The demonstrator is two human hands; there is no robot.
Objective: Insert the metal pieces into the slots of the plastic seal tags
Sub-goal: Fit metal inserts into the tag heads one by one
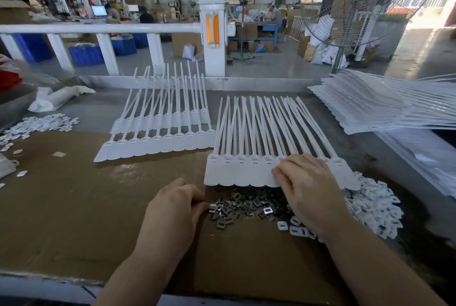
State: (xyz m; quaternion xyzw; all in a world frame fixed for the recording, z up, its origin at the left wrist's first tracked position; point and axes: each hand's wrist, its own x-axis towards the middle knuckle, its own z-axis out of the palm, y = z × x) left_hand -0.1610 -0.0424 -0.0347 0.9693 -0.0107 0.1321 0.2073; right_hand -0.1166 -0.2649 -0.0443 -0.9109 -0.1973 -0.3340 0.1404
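Your left hand curls its grip at the left edge of the metal pieces; whether it already pinches one, you cannot tell. Pick one piece only and turn it flat before carrying it up. Just beyond, the seal tags lie as a white joined row, slots facing up, tails fanning away. Your right hand presses spread fingers on that row; keep it steady.
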